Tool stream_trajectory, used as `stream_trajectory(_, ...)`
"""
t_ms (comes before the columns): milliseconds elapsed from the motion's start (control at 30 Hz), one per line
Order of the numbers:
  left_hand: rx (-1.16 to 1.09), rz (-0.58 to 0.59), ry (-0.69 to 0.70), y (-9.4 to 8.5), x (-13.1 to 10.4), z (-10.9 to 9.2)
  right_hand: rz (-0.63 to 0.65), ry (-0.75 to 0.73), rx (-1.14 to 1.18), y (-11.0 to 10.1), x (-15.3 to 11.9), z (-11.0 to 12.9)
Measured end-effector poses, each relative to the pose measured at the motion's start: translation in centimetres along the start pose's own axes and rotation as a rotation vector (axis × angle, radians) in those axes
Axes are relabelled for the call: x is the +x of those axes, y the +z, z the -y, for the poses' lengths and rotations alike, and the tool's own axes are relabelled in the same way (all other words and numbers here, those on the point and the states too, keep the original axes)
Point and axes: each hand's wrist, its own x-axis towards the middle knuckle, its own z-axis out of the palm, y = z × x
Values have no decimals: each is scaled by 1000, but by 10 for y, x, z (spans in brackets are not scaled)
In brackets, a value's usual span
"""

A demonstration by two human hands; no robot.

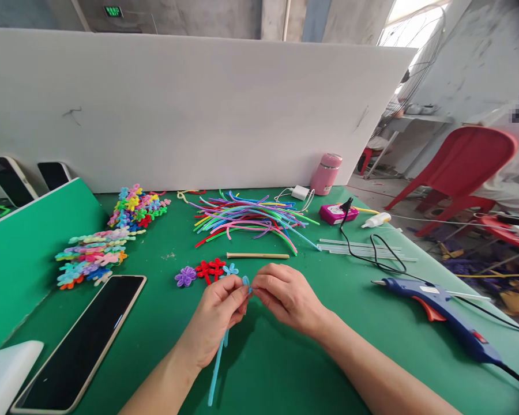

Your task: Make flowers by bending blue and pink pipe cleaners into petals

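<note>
While pinching a light blue pipe cleaner [216, 369] between the thumb and fingers of the left hand [218, 314], gripping its small upper loop with the gathered fingertips of the right hand [288, 294] (both well curled in, partly hiding the loop). Letting the long tail hang below the left hand, over the green table [155, 323]. Just beyond the hands, see a purple flower [185, 276], two red flowers [217, 268] and a blue flower [230, 270], close together in a row, and behind these a wooden stick [258, 256], lying crosswise. Farther back, find a loose heap of pipe cleaners [251, 216] in many colours, and to the left a bright pile of fuzzy flowers [134, 210]. Among containers, note first a pink bottle [326, 174], upright before the white board [199, 104], lid on, contents hidden. Near it, note a magenta box [338, 214] lying flat (cannot tell its contents) and a small white bottle [376, 220] on its side, likewise keeping its contents out of sight. Nearer on the right, find some clear sticks [337, 248], then a blue glue gun [441, 317] with a pale stick [467, 295] at its rear end. On the left, see a large phone [82, 340] lying face up.
</note>
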Motion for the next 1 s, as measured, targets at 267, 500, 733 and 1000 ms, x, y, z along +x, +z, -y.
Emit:
stream_trajectory(267, 577, -17, 344, -3, -1, -1, 81, 254, 334, -3, 4, 7)
stream_trajectory(500, 1010, 3, 684, -6, 0, 6, 227, 640, 767, -4, 8, 6)
stream_trajectory(733, 1212, -37, 798, -3, 0, 11, 251, 872, 982, 2, 9, 7)
stream_trajectory(1000, 64, 16, 20, -2, 2, 0, -15, 325, 396, 2, 2, 9)
